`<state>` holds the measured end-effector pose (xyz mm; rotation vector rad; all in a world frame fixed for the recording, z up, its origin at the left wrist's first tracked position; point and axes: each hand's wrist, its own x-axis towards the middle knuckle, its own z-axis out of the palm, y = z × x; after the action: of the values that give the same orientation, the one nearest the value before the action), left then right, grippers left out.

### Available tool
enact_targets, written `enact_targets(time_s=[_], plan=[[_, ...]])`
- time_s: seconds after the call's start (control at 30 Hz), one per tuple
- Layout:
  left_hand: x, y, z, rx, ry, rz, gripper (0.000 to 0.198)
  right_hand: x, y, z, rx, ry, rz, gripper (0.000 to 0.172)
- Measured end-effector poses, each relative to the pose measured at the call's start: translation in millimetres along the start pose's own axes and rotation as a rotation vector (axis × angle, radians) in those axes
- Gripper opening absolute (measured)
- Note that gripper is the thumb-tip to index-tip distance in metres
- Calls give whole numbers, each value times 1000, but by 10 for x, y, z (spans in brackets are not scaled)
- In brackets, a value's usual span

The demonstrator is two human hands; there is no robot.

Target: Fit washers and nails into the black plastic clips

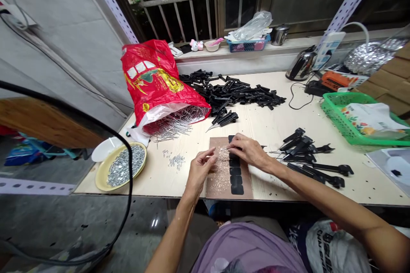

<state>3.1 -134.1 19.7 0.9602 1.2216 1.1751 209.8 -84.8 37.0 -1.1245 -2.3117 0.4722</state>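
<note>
Pin (224, 149): pinched by right hand (245, 149), pointed leftward over board (246, 184); left hand (202, 164) loosely curled, contents cannot be told.

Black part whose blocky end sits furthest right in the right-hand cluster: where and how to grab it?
I'd pinch the black part mid-shaft, coming from above and the right, squeezing across its length. It looks long, straight and laid flat; its blocky end juts past its neighbours, while its left end crowds the other parts.
</note>
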Motion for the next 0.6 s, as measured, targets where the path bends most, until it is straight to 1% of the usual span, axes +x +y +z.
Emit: enact_targets(time_s=[0.1, 0.17, 0.23, 0.33, 0.4, 0.43, 0.47, 0.5, 0.57, 0.6], plan=[[31, -114, 94, 98, 15, 38, 59, -87, 339, -126, -120, -13, 51, 21], [58, -199, 123, 214, 28, 81, 60, -89, 527, -160, -181, -29, 35, 23], [82, -275, 133, 342, 51, 136, 56, -35, 675, -156, -210, -42, 7, 24], [101, -357, 136, 469, 104, 194, 49, 58, 803, -97, -230, -55, -16, 25], [100, -388, 144, 504, 140, 203, 48, 24, 797, -28, -238, -54, -27, 26], [96, -398, 149, 514, 155, 207, 47, -36, 763, 12, -233, -66, -56, 27], [92, -406, 155, 521, 167, 213, 47, -118, 710, 52, -221, -88, -117, 28], [86, -411, 162, 528, 176, 219, 47, -210, 647, 88, -203, -130, -213, 28], [77, -416, 173, 545, 186, 228, 46, -361, 528, 128, -173, -226, -459, 29], [74, -417, 178, 558, 191, 231, 46, -394, 490, 125, -175, -244, -534, 29]])
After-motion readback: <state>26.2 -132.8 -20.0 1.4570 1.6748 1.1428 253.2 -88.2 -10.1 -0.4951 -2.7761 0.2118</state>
